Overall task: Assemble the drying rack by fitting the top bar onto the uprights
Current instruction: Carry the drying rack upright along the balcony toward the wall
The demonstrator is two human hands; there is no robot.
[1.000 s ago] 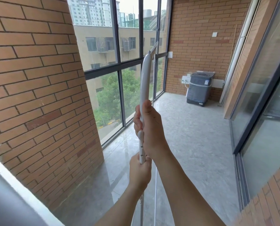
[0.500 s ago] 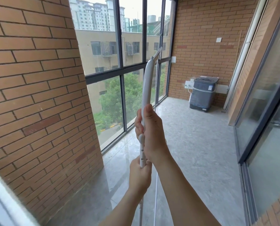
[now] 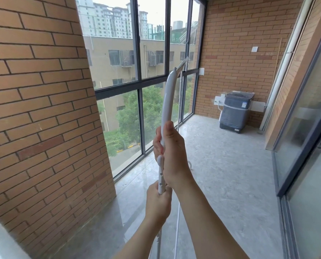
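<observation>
- Both hands clamped on the rack parts, stacked one above the other, centre of view.
- Right hand (image 3: 171, 152): upper one, fingers wrapped round the lower end of the white curved plastic top-bar piece (image 3: 167, 101), thumb up along it.
- Left hand (image 3: 157, 202): lower, fist closed round the thin white metal upright tube (image 3: 159, 240), just below the right hand; wrist of right nearly touching it.
- Between the 2 hands: short white connector section (image 3: 160, 174) w/ small dark holes/buttons, running from right hand's grip down into left fist. Can't tell if joint is fully seated.
- Top-bar piece rises from right hand, bows slightly, ends in a rounded cap; a thin grey metal rod (image 3: 182, 65) sticks out from there, up and to the right.
- 2nd thin white rod (image 3: 177, 230) runs down to the right of the upright, beside the arms.
- Bkgd: brick wall (image 3: 40, 109) left, dark-framed windows (image 3: 139, 85) ahead, grey concrete floor (image 3: 230, 174), grey wrapped washing machine (image 3: 235, 111) by far brick wall.
</observation>
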